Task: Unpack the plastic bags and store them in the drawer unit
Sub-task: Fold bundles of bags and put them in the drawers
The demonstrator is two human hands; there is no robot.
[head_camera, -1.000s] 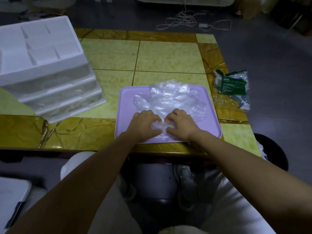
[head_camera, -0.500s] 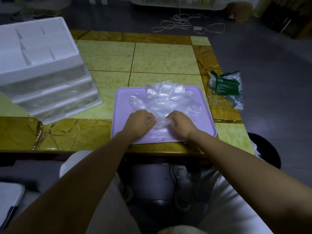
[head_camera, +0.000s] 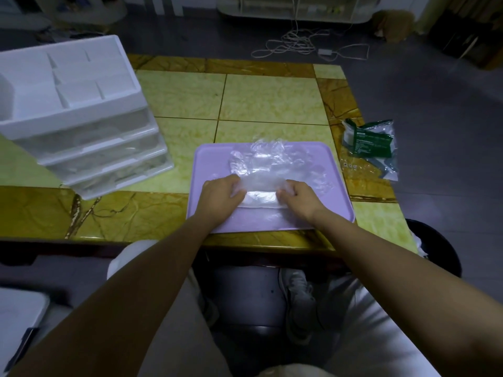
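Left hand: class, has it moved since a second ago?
Yes. The left hand has slid left along the purple tray, away from the right hand, stretching a plastic bag.

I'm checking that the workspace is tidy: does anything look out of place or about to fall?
The green-labelled package hangs partly over the right edge of the table and could slip off. The plastic bags sit on the purple tray.

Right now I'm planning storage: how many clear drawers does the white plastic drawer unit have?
3, stacked in the white plastic drawer unit: top drawer, middle drawer, bottom drawer. None looks hidden.
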